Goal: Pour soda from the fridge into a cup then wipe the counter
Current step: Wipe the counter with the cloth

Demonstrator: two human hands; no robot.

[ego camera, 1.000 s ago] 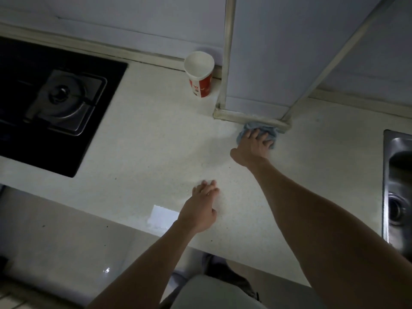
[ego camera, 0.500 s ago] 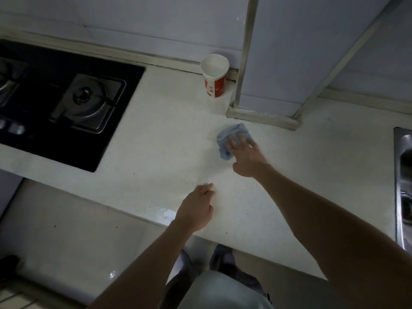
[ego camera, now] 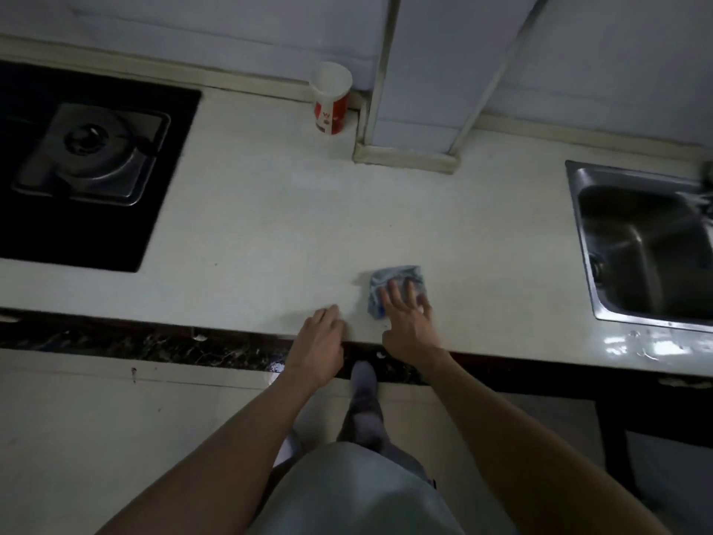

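Head view: right hand (ego camera: pixel 409 326) presses crumpled blue cloth (ego camera: pixel 393 281).

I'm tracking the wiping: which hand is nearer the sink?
Right. The right hand presses the cloth on the counter, left of the sink; the left hand rests at the counter's front edge, farther from it.

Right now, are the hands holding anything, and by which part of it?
Nothing is gripped. The right hand presses flat fingers on top of the blue cloth, on its near half. The left hand just rests on the counter at its front edge.
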